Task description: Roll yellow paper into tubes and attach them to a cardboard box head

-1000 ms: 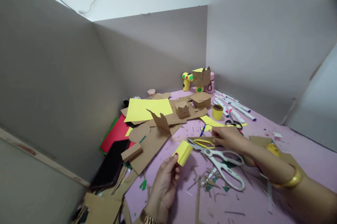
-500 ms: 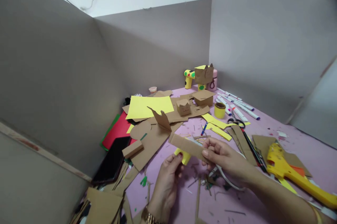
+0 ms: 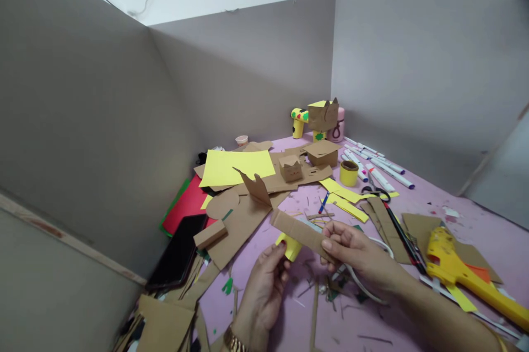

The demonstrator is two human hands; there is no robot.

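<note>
1. Framed by gray partitions [image 3: 248, 76], with a pink counter [image 3: 295, 325] spread with cardboard, paper and small scraps.
2. Just changed: now holding up a cardboard strip [image 3: 300, 231] with the right hand [image 3: 351, 244], close to the yellow paper piece [image 3: 293, 250] in the left hand [image 3: 266, 286]; a second ago, reaching down to the counter with the right hand, well clear of that yellow paper piece.
3. For the work in hand, judged from this: dealing with two pieces together, with both hands taken up.
4. Left grip: closed on the yellow paper piece, with the thumb on top. Right grip: pinched around the near end of the cardboard strip, between thumb and fingers.
5. Placed now: in front of the body and above the counter, with the cardboard strip slanting down toward the right hand and partly covering the yellow paper piece. Hard to tell whether touching or apart.
6. Compared with half a second ago: nearly the same pose, only with a slight shift of the view. Compared with a second ago: now in plain sight at the right, a yellow glue gun [image 3: 448, 264], then mostly hidden behind the forearm. Apparently left undisturbed: a yellow sheet [image 3: 237, 167], a small cat-eared box [image 3: 291, 170] and several markers [image 3: 390, 173].
</note>
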